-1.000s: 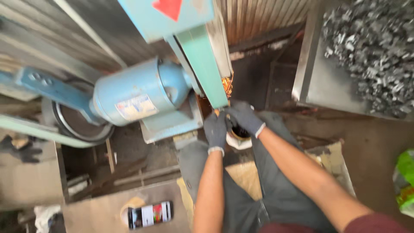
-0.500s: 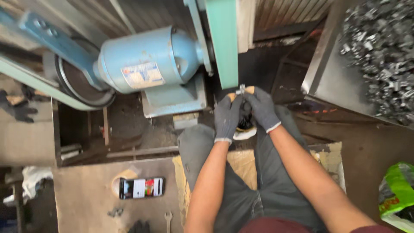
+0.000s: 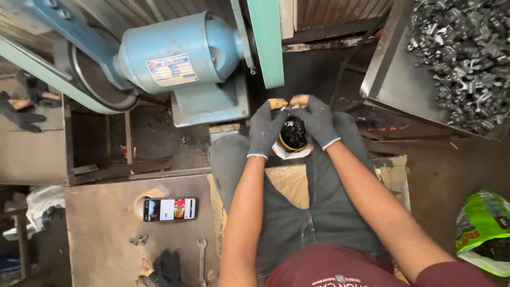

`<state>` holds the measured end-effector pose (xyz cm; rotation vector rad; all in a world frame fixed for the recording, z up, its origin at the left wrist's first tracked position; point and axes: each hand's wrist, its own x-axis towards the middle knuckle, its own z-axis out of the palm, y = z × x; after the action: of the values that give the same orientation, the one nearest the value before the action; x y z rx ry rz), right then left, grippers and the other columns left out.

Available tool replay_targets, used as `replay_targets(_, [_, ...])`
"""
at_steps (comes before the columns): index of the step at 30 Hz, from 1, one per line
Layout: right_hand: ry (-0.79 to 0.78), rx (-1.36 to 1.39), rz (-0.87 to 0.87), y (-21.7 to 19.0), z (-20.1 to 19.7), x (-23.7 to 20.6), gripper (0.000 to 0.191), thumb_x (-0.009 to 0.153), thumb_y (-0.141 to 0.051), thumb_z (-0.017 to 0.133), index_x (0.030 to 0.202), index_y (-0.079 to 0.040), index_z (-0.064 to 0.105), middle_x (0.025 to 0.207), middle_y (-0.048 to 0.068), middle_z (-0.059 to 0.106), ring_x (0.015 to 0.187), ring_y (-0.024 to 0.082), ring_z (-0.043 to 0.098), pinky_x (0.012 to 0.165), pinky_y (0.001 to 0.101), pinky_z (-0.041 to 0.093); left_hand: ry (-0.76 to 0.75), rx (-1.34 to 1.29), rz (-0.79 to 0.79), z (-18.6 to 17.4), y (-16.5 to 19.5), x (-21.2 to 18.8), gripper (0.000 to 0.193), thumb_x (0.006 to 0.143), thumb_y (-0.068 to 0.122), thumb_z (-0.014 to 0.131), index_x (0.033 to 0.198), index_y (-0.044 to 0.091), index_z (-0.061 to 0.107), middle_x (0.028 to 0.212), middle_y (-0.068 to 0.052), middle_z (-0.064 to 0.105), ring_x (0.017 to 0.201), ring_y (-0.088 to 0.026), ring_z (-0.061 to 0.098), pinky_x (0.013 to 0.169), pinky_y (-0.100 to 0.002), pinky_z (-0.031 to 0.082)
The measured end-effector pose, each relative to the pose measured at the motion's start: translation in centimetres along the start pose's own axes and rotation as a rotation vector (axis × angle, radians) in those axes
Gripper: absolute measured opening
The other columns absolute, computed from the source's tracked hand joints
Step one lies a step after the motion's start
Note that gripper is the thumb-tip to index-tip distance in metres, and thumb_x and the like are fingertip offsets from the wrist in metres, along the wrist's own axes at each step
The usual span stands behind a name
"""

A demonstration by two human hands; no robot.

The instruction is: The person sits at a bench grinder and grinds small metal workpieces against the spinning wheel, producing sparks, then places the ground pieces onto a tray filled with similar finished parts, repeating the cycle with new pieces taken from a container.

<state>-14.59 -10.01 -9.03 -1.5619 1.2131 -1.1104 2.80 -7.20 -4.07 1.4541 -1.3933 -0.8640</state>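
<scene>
Both my hands wear grey knit gloves with worn tan fingertips. My left hand (image 3: 264, 130) and my right hand (image 3: 317, 121) meet over my knees and pinch a small metal piece (image 3: 287, 106) between their fingertips; it is mostly hidden. Just beneath the hands sits a small round container (image 3: 293, 135) holding something black, resting on a white scrap. The fingertips are just below the green belt guard (image 3: 267, 42) of the blue grinder motor (image 3: 175, 50).
A metal tray (image 3: 396, 74) with a heap of several grey metal parts (image 3: 467, 53) stands at the upper right. A phone (image 3: 170, 209), a wrench (image 3: 202, 260) and dark gloves (image 3: 164, 268) lie on the low bench at left. A green bag (image 3: 481, 226) lies at right.
My hands have drawn back from the belt, where sparks showed a second ago, and now hold the piece over the small container. The camera has shifted down.
</scene>
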Motion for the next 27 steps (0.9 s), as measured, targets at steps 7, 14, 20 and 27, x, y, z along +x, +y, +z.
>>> replay_targets(7, [-0.070, 0.299, 0.381, -0.9, 0.8, 0.3, 0.025, 0.107, -0.021, 0.066, 0.104, 0.004, 0.069, 0.083, 0.003, 0.065, 0.067, 0.007, 0.055, 0.057, 0.0266, 0.045, -0.044, 0.011, -0.240, 0.3, 0.9, 0.9, 0.032, 0.093, 0.030, 0.069, 0.100, -0.001, 0.073, 0.089, -0.019, 0.075, 0.075, -0.027, 0.072, 0.070, -0.037, 0.055])
replay_targets(14, [-0.196, 0.201, 0.357, 0.3, 1.3, 5.2, 0.024, 0.099, -0.023, 0.058, 0.107, -0.005, 0.070, 0.077, 0.002, 0.070, 0.055, 0.008, 0.060, 0.050, 0.0271, 0.048, 0.170, 0.111, -0.319, 2.5, -2.4, 2.4, 0.038, 0.094, 0.035, 0.064, 0.094, -0.002, 0.070, 0.087, -0.026, 0.071, 0.079, -0.039, 0.069, 0.072, -0.045, 0.051])
replay_targets(20, [-0.131, 0.061, 0.199, 1.5, 0.3, 6.6, 0.024, 0.098, -0.022, 0.065, 0.105, 0.001, 0.071, 0.084, 0.013, 0.070, 0.071, 0.018, 0.066, 0.063, 0.0334, 0.052, 0.137, 0.165, -0.338, 4.5, -3.6, 3.9, 0.040, 0.096, 0.036, 0.062, 0.091, -0.003, 0.070, 0.090, -0.029, 0.069, 0.083, -0.043, 0.069, 0.075, -0.048, 0.050])
replay_targets(27, [-0.042, -0.385, -0.125, 0.6, -0.7, 1.2, 0.021, 0.095, -0.018, 0.070, 0.111, -0.006, 0.075, 0.099, 0.016, 0.073, 0.093, 0.029, 0.070, 0.082, 0.0382, 0.053, 0.024, -0.397, -0.465, 2.7, -3.3, 1.9, 0.027, 0.098, 0.020, 0.069, 0.103, -0.007, 0.071, 0.094, -0.022, 0.074, 0.081, -0.035, 0.070, 0.075, -0.043, 0.055])
